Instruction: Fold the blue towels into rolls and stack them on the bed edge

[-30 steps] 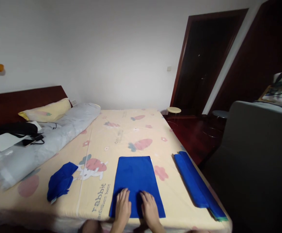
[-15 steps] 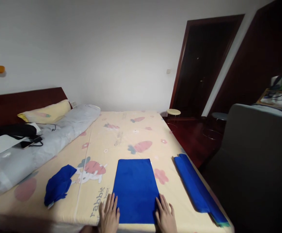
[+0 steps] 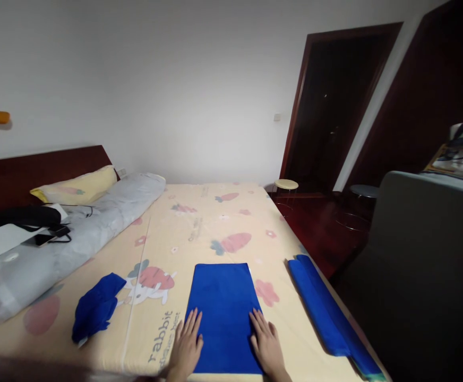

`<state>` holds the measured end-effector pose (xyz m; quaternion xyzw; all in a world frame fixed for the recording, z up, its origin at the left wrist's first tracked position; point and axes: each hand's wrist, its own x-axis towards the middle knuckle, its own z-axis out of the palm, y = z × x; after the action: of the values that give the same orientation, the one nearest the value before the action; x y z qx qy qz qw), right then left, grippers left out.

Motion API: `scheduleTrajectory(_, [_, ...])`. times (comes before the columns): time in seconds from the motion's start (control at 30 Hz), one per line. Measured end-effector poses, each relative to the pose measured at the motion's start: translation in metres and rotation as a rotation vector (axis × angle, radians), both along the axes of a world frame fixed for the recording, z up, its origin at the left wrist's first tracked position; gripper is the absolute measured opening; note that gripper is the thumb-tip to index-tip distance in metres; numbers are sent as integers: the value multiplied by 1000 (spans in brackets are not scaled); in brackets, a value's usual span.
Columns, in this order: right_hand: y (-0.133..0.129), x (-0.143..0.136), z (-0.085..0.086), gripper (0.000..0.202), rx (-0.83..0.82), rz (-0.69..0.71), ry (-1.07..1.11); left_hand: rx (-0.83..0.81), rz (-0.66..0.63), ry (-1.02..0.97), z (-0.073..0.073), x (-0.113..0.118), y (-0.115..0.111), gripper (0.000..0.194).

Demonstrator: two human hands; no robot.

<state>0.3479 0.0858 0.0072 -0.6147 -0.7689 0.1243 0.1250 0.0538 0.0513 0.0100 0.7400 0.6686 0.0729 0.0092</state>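
Only the person's two hands and a short stretch of each wrist show at the bottom edge. The left hand [image 3: 187, 347] is bare: no glove, ring or watch shows. The right hand [image 3: 266, 346] is bare too, its wrist uncovered, with no sleeve or cuff reaching into view on either arm.

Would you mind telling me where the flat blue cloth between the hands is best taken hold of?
Probably at the two near corners, coming in from the bed's near edge. The cloth lies flat, and the left hand and right hand already rest open on its side edges beside those corners.
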Motion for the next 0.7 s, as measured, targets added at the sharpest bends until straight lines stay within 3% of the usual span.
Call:
scheduleTrajectory(0.07, [1,7,-2,57,4,-53,-36,3,-11,20,3,-14,-1,67])
scheduleTrajectory(0.13, [5,-5,3,57,13,-70,-49,43,-22,27,5,-9,4,69])
scheduleTrajectory(0.23, [17,-48,17,63,9,62,27,98,-78,-11,8,25,26,73])
scheduleTrajectory(0.37, [38,-88,32,66,-89,260,119,3,-160,-74,8,65,59,76])
scheduleTrajectory(0.47, [46,-69,28,64,-105,246,83,-15,-181,-79,3,50,66,69])
scheduleTrajectory(0.6, [50,-7,6,58,-50,44,-2,93,-101,-16,-1,-5,54,62])
scheduleTrajectory(0.7, [52,15,-3,56,-4,-49,-48,112,-42,24,0,-20,48,62])
